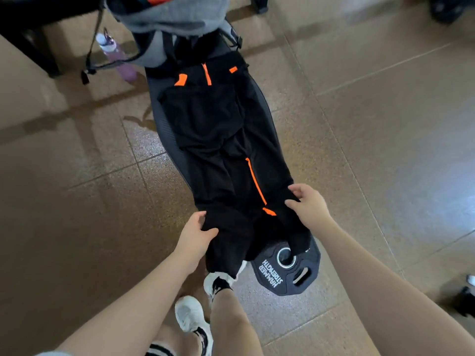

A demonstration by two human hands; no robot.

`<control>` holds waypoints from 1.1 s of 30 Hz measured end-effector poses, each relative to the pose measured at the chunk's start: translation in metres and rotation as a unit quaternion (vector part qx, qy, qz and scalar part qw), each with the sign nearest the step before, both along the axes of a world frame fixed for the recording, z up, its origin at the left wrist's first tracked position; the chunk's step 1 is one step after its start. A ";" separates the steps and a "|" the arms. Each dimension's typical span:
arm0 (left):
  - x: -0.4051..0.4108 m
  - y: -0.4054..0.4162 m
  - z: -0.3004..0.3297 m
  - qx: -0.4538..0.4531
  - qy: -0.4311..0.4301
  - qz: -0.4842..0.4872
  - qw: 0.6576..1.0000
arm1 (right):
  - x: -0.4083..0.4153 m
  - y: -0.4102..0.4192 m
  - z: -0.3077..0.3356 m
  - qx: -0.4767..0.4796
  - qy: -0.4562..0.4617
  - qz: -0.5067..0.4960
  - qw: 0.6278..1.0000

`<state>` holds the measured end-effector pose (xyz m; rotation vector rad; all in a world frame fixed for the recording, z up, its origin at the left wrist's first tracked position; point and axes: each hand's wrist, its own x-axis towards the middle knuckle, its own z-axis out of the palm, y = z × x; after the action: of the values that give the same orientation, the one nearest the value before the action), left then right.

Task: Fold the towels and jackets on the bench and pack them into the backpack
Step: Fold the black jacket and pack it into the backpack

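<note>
A black jacket with orange trim is spread lengthwise along the dark bench, its near end gripped by 2 hands: cloth is pinched by the left hand and by the right hand. "HAMMER STRENGTH" is read on the weight plate below. The grey backpack is seen at the far end, a purple bottle beside it.
</note>
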<state>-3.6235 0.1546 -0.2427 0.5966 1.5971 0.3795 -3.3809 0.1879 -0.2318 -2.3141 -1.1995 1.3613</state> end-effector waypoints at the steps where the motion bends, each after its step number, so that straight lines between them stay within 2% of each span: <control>1: 0.000 0.016 -0.002 -0.014 0.014 0.012 1.000 | -0.002 0.015 -0.002 -0.009 0.008 -0.013 1.000; 6: -0.008 0.093 -0.036 -0.090 0.063 0.114 0.987 | -0.022 0.096 -0.037 -0.012 0.029 -0.049 0.998; 9: -0.018 0.130 -0.062 -0.121 -0.029 0.206 0.971 | -0.035 0.130 -0.066 -0.009 0.098 -0.131 0.987; 11: -0.022 0.143 -0.071 -0.107 -0.063 0.230 0.965 | -0.041 0.140 -0.079 -0.013 0.105 -0.132 0.986; 14: -0.027 0.147 -0.074 -0.078 -0.009 0.110 0.991 | -0.047 0.136 -0.085 -0.035 0.035 -0.083 0.995; 17: -0.028 0.138 -0.070 -0.084 -0.035 0.059 0.994 | -0.050 0.122 -0.087 -0.065 0.014 -0.064 0.996; 19: -0.029 0.133 -0.073 -0.049 -0.021 -0.009 0.999 | -0.052 0.117 -0.090 -0.076 0.009 -0.052 0.996; 21: -0.030 0.130 -0.081 0.021 0.043 -0.150 0.988 | -0.057 0.117 -0.095 -0.086 -0.013 -0.040 0.995; 23: -0.028 0.131 -0.081 0.068 0.125 -0.265 0.954 | -0.061 0.118 -0.098 -0.083 -0.032 -0.047 0.995; 25: -0.024 0.131 -0.081 0.061 0.175 -0.279 0.942 | -0.063 0.117 -0.101 -0.062 -0.043 -0.060 0.995; 27: -0.015 0.135 -0.081 0.038 0.210 -0.252 0.944 | -0.061 0.115 -0.099 -0.032 -0.047 -0.061 0.997; 30: -0.001 0.145 -0.078 0.015 0.235 -0.195 0.952 | -0.056 0.113 -0.084 0.010 -0.026 -0.100 0.995; 33: -0.003 0.158 -0.069 0.025 0.253 -0.193 0.948 | -0.046 0.125 -0.062 0.026 0.007 -0.124 0.992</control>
<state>-3.6267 0.3124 -0.3121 1.0893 1.9031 -0.0359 -3.4268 0.3130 -0.2936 -2.3199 -0.8960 1.2429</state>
